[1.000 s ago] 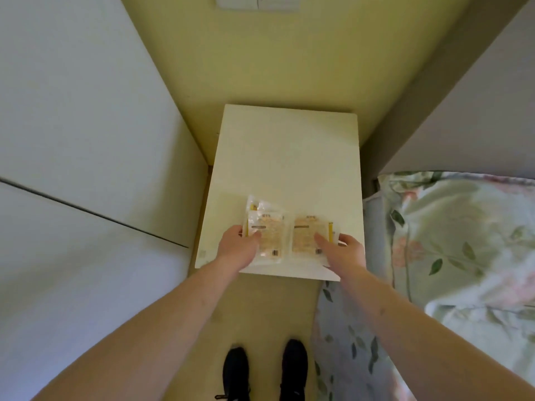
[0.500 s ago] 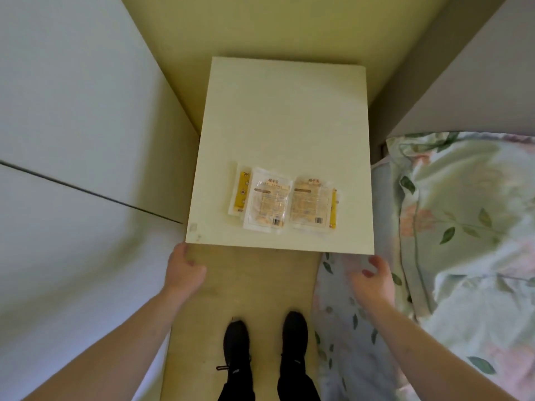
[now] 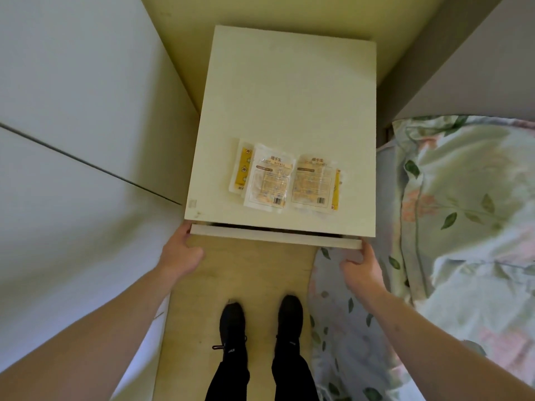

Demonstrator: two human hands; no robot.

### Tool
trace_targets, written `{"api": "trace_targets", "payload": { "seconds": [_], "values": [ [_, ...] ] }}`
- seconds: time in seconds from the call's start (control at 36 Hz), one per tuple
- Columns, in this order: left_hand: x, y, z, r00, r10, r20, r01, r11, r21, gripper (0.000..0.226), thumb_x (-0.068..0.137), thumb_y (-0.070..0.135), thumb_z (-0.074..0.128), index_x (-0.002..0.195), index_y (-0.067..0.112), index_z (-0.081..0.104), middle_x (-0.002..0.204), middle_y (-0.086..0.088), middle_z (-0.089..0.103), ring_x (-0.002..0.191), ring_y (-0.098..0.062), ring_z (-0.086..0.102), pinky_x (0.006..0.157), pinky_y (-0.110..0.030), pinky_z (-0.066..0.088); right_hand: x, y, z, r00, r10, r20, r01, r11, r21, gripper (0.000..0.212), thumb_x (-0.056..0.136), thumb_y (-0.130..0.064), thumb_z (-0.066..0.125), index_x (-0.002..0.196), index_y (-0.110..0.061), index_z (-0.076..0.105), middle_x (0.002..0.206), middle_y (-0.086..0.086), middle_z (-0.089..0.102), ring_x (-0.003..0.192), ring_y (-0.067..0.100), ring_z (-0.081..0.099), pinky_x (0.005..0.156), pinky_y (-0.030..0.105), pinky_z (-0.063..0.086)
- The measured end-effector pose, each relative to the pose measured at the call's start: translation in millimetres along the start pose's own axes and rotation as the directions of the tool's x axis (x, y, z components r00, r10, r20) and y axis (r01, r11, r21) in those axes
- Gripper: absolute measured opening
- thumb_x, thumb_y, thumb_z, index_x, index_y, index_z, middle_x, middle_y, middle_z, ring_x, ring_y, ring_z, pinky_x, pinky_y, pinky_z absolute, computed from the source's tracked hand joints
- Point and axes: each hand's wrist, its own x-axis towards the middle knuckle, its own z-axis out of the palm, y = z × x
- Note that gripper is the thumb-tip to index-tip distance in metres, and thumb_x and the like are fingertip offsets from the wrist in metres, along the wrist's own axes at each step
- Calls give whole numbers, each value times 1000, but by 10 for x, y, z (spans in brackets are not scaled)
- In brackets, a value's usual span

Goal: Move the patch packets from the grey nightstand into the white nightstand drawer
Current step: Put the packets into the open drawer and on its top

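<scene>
Packets: the clear-and-yellow plastic patch packets (image 3: 285,179) are lying on the flat white nightstand top (image 3: 289,96), near its front edge.
Drawer: the white drawer front (image 3: 275,236) is standing slightly ajar below that edge.
Left hand (image 3: 181,253): fingers are curling on the drawer's left end.
Right hand (image 3: 360,263): fingers are hooking its right end.
Relation: the packets are sitting directly above and behind both grips, long axis running left-right, roughly midway between the hands.

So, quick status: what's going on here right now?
Left hand and right hand grip the drawer front, barely open. Packets lie on the nightstand top. Nothing in the way.
</scene>
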Motion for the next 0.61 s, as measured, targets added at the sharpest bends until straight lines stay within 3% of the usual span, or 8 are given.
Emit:
{"api": "trace_targets", "payload": {
  "seconds": [0.08,0.19,0.33,0.47,0.56,0.61],
  "values": [
    [-123,-126,-97,999,-16,46,14,998,59,56,86,2,65,133,30,52,118,6,60,104,-13,55,67,-22,44,-94,146,-34,999,5,52,0,994,-109,70,94,-10,48,158,-28,24,94,3,65,72,22,63,50,26,44],
    [-321,-322,-143,994,-61,86,47,987,156,54,88,5,66,137,23,52,128,0,58,104,-15,54,63,-18,40,-245,288,-59,988,62,144,-17,955,-296,68,95,-18,60,153,-13,26,114,7,59,98,30,64,70,35,50],
    [-606,-585,-140,983,-143,118,116,971,211,56,87,3,65,138,19,52,134,-3,55,91,-9,57,62,-18,43,-429,413,-10,955,207,213,-63,842,-536,55,98,-24,58,143,-2,36,132,19,57,120,35,59,89,37,46],
    [-823,-762,-110,982,-156,111,129,969,213,55,84,-2,58,131,26,59,134,1,57,92,-12,61,63,-21,48,-588,610,-59,916,205,344,48,797,-602,53,93,-45,62,136,-16,50,124,4,64,116,26,64,98,37,53],
    [-954,-834,-94,981,-139,133,101,960,262,58,84,-2,57,133,27,57,136,4,58,105,-13,56,69,-17,44,-682,685,-104,920,191,341,79,763,-641,53,94,-46,60,139,-23,47,111,-5,63,105,20,68,91,37,58],
    [-1016,-833,-98,978,-143,151,90,946,311,58,83,2,56,134,29,57,136,6,59,102,-10,57,69,-16,44,-784,599,-134,946,133,297,97,756,-647,54,94,-46,58,144,-27,47,111,-7,63,98,16,65,82,33,56]
  ]
}}
